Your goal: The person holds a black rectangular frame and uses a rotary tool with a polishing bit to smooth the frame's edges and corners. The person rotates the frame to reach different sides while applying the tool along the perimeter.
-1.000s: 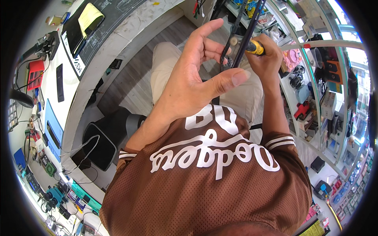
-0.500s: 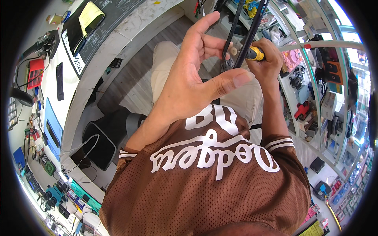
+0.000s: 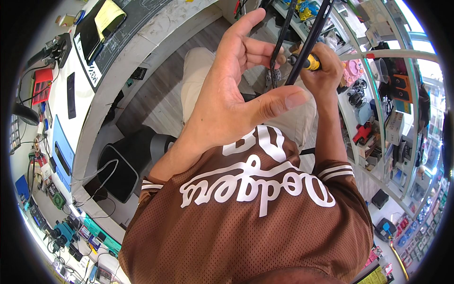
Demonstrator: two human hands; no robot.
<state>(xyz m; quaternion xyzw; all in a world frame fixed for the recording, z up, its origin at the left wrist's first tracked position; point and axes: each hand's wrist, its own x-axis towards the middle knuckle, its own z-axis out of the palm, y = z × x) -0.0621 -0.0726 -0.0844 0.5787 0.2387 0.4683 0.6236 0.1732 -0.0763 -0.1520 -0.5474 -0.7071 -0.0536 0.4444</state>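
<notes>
My left hand (image 3: pixel 236 78) is spread, with its index finger stretched forward and its thumb pointing right. Its other fingertips reach a thin black bar (image 3: pixel 282 38), touching it or just behind it. A thicker black bar (image 3: pixel 309 43) slants beside it, above the thumb tip. My right hand (image 3: pixel 324 68) is closed round the yellow-and-black handle of what looks like a screwdriver (image 3: pixel 312 62). The tool's grey front end points left, between the two bars. What its tip meets is too small to make out.
A white workbench (image 3: pixel 84 111) with a black mat (image 3: pixel 135 21) curves along the left. Below it stands a black chair or bin-like object (image 3: pixel 120 175). Glass shelves (image 3: pixel 369 156) crowded with goods line the right. My knees (image 3: pixel 196 71) lie beneath my hands.
Both black bars have shifted slightly to the right. More of the tool's front end shows between them. My hands have moved only a little and keep their poses.
</notes>
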